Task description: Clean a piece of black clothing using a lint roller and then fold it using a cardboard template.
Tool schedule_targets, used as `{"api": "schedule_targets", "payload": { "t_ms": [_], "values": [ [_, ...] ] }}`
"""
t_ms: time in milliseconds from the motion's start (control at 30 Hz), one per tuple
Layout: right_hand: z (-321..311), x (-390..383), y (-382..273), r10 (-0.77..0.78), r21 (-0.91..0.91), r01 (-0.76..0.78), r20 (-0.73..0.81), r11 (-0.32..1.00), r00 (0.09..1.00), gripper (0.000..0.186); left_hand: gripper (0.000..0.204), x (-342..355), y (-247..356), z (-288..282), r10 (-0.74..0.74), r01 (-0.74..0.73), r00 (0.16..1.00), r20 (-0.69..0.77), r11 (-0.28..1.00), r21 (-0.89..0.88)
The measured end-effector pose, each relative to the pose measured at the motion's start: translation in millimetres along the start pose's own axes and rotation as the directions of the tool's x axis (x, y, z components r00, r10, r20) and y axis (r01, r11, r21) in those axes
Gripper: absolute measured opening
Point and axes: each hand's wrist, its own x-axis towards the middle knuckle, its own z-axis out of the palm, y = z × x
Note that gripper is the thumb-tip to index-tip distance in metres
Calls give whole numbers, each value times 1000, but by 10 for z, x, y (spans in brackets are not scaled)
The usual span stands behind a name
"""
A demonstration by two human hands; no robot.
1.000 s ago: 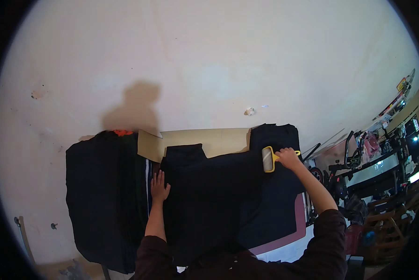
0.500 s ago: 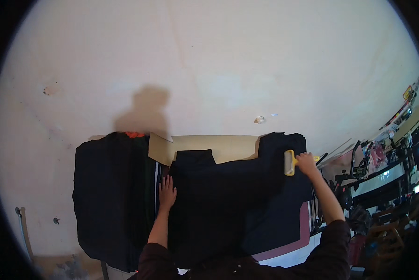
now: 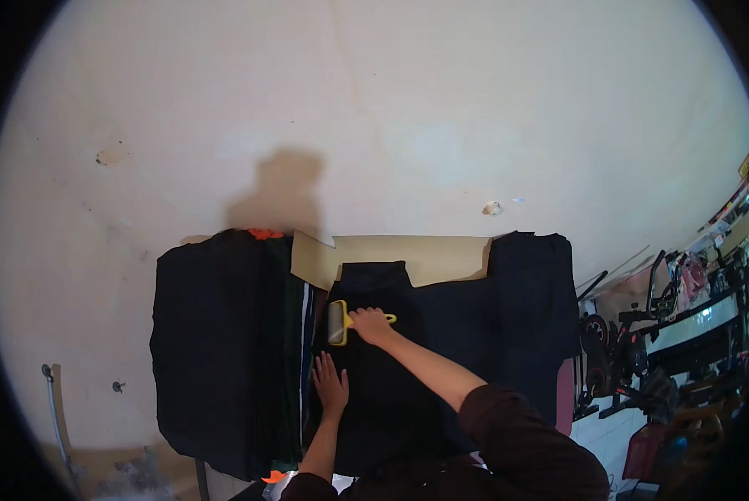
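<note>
The right hand (image 3: 371, 326) holds a roller (image 3: 338, 323) with a yellow frame and a pale grey drum; its fingers are wrapped around the handle, and the yellow end of it pokes out on the right side of the hand; the roller is near the left edge of a big dark cloth (image 3: 450, 351), and it looks to be touching it (the cloth is so dark that I can't be sure). The left hand (image 3: 331, 384) lies palm down by that same edge, just below the roller; its fingers are straight and a little apart. To the left is a thick pile of dark cloth (image 3: 203, 351), with an orange bit (image 3: 266, 235) at its top; behind the big dark cloth, a tan sheet (image 3: 441, 258) stands by the wall (image 3: 441, 108).
</note>
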Motion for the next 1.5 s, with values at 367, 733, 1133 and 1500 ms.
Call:
{"api": "schedule_targets", "payload": {
  "t_ms": [367, 733, 1133, 1500],
  "values": [
    [-543, -828, 871, 88, -178, -72, 84, 982, 993, 30, 58, 1, 17, -53, 4, -2, 999, -53, 1000, 27],
    [-1502, -2223, 2314, 281, -600, -148, 135, 786, 950, 22, 57, -31, 11, 0, 47, -44, 993, -107, 999, 33],
    [-2445, -3276, 2889, 352, -572, -277, 21, 772, 936, 31, 57, -22, 3, 8, 54, -51, 991, -118, 998, 32],
    [-2596, -3701, 2999, 527, -655, -429, -55, 622, 848, 28, 58, -56, -57, -44, 15, -15, 999, 45, 1000, 7]
  ]
}}
